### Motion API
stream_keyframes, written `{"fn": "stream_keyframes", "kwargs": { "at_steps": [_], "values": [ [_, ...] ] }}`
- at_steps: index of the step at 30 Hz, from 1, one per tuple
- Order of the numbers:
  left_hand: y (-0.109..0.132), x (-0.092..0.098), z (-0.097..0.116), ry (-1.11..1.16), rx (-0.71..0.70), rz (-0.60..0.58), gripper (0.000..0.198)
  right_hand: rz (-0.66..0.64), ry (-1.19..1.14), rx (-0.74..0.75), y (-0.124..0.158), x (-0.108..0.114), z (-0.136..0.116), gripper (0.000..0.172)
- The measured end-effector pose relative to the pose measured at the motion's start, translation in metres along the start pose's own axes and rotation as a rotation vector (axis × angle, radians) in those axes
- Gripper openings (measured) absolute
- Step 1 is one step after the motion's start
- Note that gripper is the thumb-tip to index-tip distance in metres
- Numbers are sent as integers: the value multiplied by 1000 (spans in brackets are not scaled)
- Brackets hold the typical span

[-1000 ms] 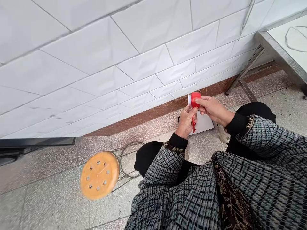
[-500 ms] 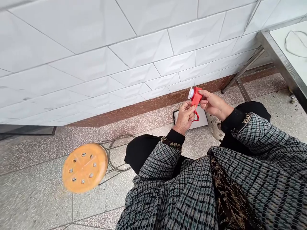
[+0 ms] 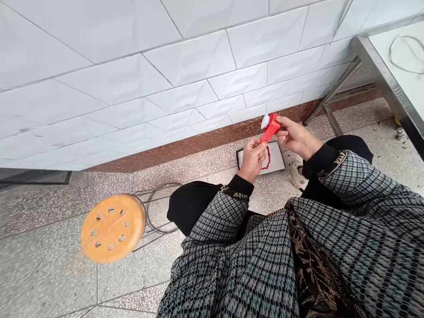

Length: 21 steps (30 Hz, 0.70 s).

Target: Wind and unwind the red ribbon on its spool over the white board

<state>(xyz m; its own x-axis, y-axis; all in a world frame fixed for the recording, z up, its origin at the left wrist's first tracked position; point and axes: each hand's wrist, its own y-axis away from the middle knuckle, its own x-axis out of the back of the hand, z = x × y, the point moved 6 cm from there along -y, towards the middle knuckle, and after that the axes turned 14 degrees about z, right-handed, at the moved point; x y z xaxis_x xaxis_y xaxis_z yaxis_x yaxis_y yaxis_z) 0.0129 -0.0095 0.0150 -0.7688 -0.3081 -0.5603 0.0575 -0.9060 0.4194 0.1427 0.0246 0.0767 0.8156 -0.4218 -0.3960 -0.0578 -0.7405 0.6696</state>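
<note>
Right hand (image 3: 294, 138) gripping red ribbon (image 3: 272, 128) on white spool (image 3: 265, 121); left hand (image 3: 253, 158) pinching ribbon, tail (image 3: 269, 155) curling below.

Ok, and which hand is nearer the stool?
Left. In the picture, the left hand is up and to the right of the stool; the right hand is farther off the same way, beyond the left.
</note>
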Motion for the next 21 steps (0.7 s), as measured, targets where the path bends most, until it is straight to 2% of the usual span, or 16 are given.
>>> {"fn": "stream_keyframes", "kwargs": {
  "at_steps": [5,8,15,19,21],
  "values": [
    [4,1,-12,-71,44,-24,35,-17,-20,-44,-3,0,3,15],
    [2,3,-17,-123,25,-7,29,-34,-18,-75,-4,1,5,17],
    [-4,7,-15,-138,-106,68,50,-48,-6,-76,-9,5,5,14],
    [-6,4,-17,-112,-74,4,58,-49,-9,-61,-9,6,2,17],
    [-7,2,-19,-99,-76,-26,54,-57,0,-74,-8,7,2,17]
  ]
}}
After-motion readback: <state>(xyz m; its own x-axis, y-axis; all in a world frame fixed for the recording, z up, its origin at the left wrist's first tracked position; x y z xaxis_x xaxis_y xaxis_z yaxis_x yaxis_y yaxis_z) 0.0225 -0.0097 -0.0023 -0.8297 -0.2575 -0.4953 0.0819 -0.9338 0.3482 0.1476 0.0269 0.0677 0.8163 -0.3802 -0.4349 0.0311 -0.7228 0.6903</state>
